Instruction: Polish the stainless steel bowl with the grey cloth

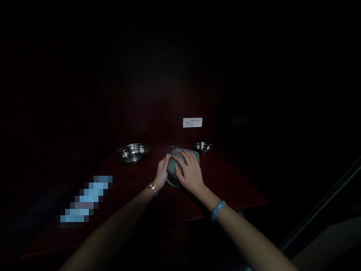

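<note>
A grey-green cloth [176, 167] lies over a shiny metal dish [171, 182], whose lower rim shows beneath it. My left hand [161, 173], with a beaded bracelet at the wrist, closes on the dish's left edge, thumb on top. Its other fingers are mostly hidden. On the cloth rests my right hand [192, 174], wearing a ring and a blue wristband. Its fingers curve over the cloth and press it against the dish. Most of the dish is covered by the cloth and hands.
Stacked metal plates [132, 153] stand left on the dark red table [225, 184]. A small metal bowl [203, 146] sits at the back right. Behind are a white wall socket [192, 122] and a dark panel. A pixelated bluish patch [87, 199] covers something at left.
</note>
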A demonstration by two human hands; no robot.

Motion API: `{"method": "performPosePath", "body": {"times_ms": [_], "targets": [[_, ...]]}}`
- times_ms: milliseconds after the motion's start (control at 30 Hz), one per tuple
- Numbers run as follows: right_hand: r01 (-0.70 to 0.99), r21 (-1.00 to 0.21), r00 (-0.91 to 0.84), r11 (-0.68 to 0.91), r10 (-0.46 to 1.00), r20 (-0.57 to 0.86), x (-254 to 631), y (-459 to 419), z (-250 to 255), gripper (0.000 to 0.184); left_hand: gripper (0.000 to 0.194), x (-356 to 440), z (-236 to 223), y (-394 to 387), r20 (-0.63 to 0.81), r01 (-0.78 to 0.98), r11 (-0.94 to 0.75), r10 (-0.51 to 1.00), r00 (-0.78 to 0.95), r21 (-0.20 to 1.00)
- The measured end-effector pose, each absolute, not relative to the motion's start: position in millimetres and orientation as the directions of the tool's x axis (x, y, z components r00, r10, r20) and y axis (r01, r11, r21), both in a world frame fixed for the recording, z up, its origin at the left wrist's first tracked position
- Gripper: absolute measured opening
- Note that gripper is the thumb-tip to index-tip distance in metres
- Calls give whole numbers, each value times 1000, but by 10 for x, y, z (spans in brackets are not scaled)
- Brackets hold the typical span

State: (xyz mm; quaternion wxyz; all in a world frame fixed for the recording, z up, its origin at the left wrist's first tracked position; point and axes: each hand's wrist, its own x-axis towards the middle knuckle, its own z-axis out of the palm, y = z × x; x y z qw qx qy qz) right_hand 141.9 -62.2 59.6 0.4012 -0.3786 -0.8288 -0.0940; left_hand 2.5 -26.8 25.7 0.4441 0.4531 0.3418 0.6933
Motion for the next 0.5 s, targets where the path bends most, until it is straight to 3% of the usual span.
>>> {"method": "performPosePath", "body": {"times_ms": [100, 233, 400, 500], "targets": [[691, -259, -303, 675, 595, 744, 1492, -575, 547, 42, 45, 17, 244, -255, 341, -251, -391, 914, -221, 886], [611, -499, -117, 614, 694, 710, 1502, -501, 367, 48, 45, -2, 239, -238, 342, -228, -405, 900, -272, 885], [354, -806, 87, 474, 842, 533, 1301, -393, 104, 58, 43, -41, 296, -283, 379, -168, -465, 846, -375, 869], [137, -915, 88, 380, 915, 393, 1194, -341, 31, 66, 44, -95, 328, -336, 521, 19, -558, 761, -385, 829]]}}
